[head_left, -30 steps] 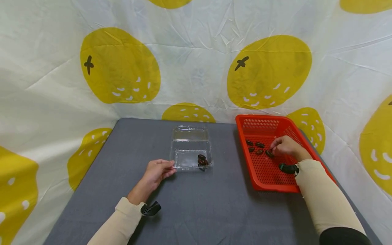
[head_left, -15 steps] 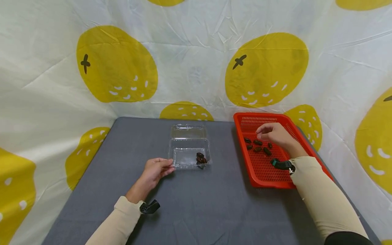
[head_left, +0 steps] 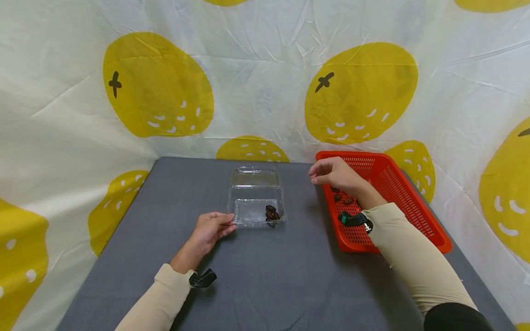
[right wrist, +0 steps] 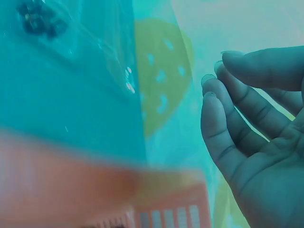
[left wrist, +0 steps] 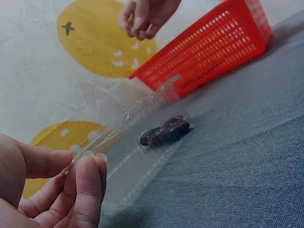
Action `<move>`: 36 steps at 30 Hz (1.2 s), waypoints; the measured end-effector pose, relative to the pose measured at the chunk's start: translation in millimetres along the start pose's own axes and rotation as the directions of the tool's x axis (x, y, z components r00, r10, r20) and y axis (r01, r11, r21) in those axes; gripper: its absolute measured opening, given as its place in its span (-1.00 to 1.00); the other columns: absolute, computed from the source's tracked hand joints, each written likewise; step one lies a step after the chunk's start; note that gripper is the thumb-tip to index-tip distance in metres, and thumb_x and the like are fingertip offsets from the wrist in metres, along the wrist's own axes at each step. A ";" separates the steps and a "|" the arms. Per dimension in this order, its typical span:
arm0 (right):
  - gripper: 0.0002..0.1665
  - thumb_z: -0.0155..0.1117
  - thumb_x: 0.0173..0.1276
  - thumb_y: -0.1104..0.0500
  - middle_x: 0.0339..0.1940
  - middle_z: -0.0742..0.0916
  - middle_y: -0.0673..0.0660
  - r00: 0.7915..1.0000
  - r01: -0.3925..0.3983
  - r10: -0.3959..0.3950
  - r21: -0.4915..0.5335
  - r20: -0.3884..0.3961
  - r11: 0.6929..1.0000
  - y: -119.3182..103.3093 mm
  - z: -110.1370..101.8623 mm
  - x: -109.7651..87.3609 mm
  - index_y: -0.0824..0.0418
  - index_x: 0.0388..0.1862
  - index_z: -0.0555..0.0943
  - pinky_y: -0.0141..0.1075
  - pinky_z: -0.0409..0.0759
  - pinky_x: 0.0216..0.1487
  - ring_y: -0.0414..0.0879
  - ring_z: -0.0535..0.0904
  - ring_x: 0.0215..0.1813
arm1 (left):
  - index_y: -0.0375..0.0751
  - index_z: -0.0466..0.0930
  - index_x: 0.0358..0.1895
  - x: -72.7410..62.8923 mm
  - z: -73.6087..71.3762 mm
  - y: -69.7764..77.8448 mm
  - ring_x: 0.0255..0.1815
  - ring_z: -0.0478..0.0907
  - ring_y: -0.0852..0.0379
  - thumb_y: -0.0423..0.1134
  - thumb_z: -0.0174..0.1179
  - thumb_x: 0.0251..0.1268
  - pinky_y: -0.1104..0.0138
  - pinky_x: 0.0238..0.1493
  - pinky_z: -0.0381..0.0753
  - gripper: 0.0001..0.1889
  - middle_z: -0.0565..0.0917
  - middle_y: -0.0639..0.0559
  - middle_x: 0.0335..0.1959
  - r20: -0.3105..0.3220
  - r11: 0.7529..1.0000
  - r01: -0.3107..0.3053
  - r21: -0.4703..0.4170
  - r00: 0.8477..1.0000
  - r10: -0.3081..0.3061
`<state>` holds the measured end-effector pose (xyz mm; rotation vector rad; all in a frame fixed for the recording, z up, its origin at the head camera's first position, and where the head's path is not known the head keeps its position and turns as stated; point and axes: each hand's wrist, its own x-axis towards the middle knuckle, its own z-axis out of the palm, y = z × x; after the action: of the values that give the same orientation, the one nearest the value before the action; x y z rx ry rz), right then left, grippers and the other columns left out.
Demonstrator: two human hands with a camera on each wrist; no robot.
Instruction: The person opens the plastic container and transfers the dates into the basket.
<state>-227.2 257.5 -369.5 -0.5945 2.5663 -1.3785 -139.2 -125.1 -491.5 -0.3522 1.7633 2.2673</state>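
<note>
With thumb and fingers my left hand (head_left: 209, 232) pinches the near left corner of an open clear plastic clamshell box (head_left: 248, 210). In the box's right part lies a small cluster of dark brown, wrinkled dates (head_left: 271, 214), seen also in the left wrist view as dates (left wrist: 166, 132) behind clear plastic. My right hand (head_left: 337, 174) hovers over the left rim of a red basket (head_left: 407, 202). Its fingers bend loosely, the thumb near the index fingertip. Nothing shows between those fingertips (right wrist: 209, 97) in the right wrist view. Loose dates (head_left: 348, 201) lie in the basket, partly hidden by my right arm.
The grey table (head_left: 265, 285) extends in front of the box and between box and basket. Behind it hangs a white curtain (head_left: 265, 96) with yellow fruit prints. The box's raised lid (head_left: 256, 178) stands toward the back.
My right hand has risen from the dates inside the basket and moved left to its left rim. The left hand keeps its hold on the box corner.
</note>
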 end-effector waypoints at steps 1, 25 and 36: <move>-0.81 0.45 0.36 0.32 -0.20 0.81 0.19 1.000 0.002 -0.002 -0.009 0.016 1.000 -2.6 6.2 3.5 0.34 -0.07 0.74 -0.37 0.73 -0.08 -0.13 0.70 -0.19 | -0.48 0.67 -0.12 0.1 0.1 -0.1 -0.45 0.76 0.19 -0.42 0.30 0.42 0.40 -0.28 0.83 -0.86 0.78 -0.01 -0.43 0.000 1.000 -0.002 0.001 1.000 0.002; -0.79 0.45 0.22 0.44 -0.27 0.84 0.20 0.961 0.066 -0.010 -0.194 0.276 0.979 10.1 112.7 65.7 0.39 -0.15 0.77 -0.30 0.79 -0.13 -0.18 0.71 -0.29 | -0.53 0.65 -0.07 0.3 3.8 -4.0 -0.45 0.76 0.17 -0.44 0.31 0.39 0.37 -0.26 0.84 -0.82 0.79 -0.03 -0.40 -0.011 1.000 -0.002 -0.016 1.000 0.002; -0.71 0.52 0.23 0.35 -0.15 0.85 0.13 0.932 0.160 -0.007 -0.394 0.362 0.905 8.4 121.6 73.7 0.29 -0.05 0.78 -0.24 0.79 0.00 -0.08 0.77 -0.09 | -0.55 0.64 -0.05 2.5 2.3 -5.8 -0.45 0.77 0.17 -0.48 0.27 0.41 0.37 -0.26 0.84 -0.83 0.78 -0.01 -0.44 -0.004 1.000 -0.010 -0.024 1.000 0.010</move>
<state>-256.3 138.1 -441.5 -0.9345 2.5544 -0.6458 -139.7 -121.4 -497.0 -0.3537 1.7443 2.2983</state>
